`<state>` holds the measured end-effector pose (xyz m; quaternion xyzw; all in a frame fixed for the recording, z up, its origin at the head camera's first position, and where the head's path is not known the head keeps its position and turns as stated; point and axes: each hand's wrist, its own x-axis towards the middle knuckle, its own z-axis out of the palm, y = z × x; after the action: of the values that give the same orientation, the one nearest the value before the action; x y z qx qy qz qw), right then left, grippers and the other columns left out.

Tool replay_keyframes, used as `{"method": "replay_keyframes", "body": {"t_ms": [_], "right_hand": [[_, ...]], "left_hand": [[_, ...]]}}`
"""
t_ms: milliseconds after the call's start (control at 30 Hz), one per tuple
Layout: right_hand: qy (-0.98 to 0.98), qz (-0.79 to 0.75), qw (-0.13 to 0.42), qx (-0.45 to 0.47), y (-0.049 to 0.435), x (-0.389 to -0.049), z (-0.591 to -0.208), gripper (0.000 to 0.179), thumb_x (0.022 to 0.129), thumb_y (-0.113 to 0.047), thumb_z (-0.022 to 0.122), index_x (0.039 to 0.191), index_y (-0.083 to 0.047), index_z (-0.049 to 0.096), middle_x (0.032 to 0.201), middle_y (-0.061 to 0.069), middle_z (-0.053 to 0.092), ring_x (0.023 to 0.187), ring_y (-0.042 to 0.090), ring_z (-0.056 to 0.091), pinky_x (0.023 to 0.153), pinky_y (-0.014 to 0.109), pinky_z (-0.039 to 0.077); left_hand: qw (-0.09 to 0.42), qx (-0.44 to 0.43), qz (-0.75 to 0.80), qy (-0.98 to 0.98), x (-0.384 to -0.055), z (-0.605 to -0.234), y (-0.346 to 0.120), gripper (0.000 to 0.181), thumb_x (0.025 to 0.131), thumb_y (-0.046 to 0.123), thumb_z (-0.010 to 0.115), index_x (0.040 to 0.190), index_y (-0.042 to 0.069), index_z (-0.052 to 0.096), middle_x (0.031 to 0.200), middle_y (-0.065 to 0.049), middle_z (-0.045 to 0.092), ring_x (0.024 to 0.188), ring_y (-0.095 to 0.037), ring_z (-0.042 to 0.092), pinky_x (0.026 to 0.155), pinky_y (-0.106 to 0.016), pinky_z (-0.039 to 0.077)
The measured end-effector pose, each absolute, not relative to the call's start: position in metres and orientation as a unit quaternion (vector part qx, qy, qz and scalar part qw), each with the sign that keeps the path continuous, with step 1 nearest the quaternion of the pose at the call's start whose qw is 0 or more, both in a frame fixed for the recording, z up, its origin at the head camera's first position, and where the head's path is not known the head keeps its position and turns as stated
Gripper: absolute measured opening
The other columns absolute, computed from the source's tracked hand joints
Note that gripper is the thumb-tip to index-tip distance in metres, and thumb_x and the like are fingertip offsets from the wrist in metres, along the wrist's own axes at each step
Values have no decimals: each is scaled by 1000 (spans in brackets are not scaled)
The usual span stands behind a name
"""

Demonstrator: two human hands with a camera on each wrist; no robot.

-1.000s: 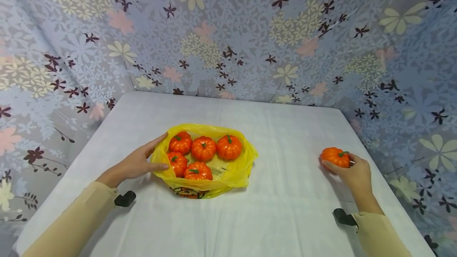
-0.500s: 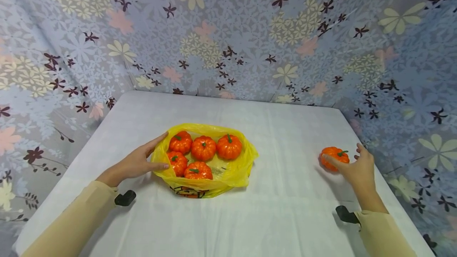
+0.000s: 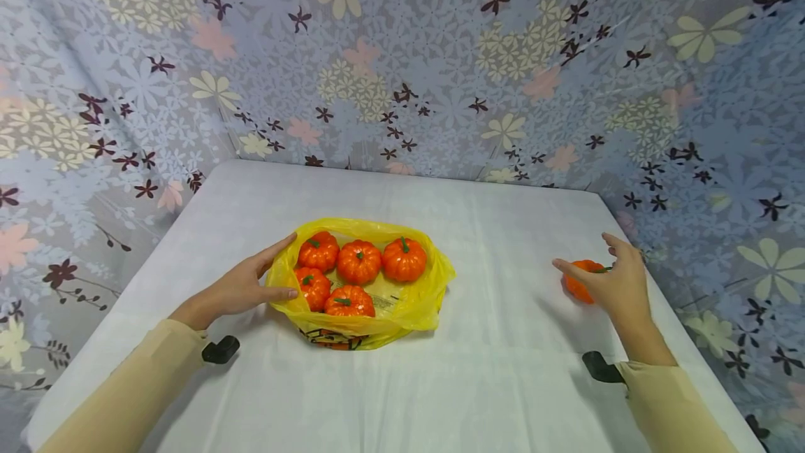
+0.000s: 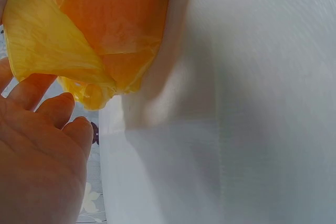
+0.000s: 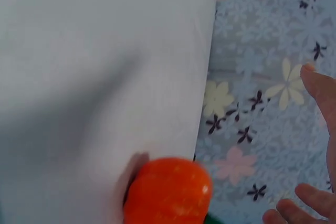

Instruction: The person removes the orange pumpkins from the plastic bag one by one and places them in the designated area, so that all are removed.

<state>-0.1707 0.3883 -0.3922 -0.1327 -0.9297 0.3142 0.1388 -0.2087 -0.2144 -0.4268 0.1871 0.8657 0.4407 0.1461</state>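
Left of centre on the white cloth-covered table (image 3: 490, 369): one yellow plastic bag (image 3: 402, 310), holding five glossy orange ribbed pumpkins (image 3: 359, 262); left hand (image 3: 242, 289), digits spread, against the bag's left side. Near table's right edge: one matching pumpkin (image 5: 168, 192); right hand (image 3: 619, 289), spread, near but apart.

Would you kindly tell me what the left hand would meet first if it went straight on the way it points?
The left hand would most likely meet the yellow bag, directly before it; exact depth is unclear.
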Motion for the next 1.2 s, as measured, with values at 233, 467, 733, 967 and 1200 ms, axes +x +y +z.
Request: {"method": "replay_keyframes", "body": {"t_ms": [233,467,733,967,1200], "right_hand": [[-933,323,130,-90,367,-176,-388,111,77,-56,83,157,-1,29,151,31,32,131,52,38,102,67,38],[-930,346,111,-59,336,-185,-391,112,75,-58,84,156,-1,32,150,29,37,131,49,42,104,62,41],[-923,375,84,-19,298,-196,-403,106,75,-56,85,151,2,39,150,24,41,135,42,43,108,55,41],[-910,408,75,7,275,-203,-411,105,73,-55,87,150,-1,41,150,19,43,136,38,42,110,52,39],[-901,429,59,27,255,-206,-415,102,72,-52,89,149,-1,44,149,17,44,135,35,43,111,50,39]], "left_hand": [[142,192,442,865,-209,-427,-215,99,87,38,80,163,26,17,167,-10,16,151,-40,10,115,-69,9],[142,192,439,866,-209,-427,-216,100,87,38,80,163,25,17,167,-10,15,151,-40,10,115,-68,9],[146,190,432,870,-210,-427,-216,102,86,40,81,163,26,17,167,-10,16,151,-41,10,114,-71,7],[151,182,434,869,-208,-425,-215,102,85,41,81,163,27,16,167,-10,15,151,-42,10,113,-72,7],[149,184,431,871,-209,-427,-215,102,85,41,81,163,27,17,167,-10,16,151,-41,10,113,-72,8]]}}
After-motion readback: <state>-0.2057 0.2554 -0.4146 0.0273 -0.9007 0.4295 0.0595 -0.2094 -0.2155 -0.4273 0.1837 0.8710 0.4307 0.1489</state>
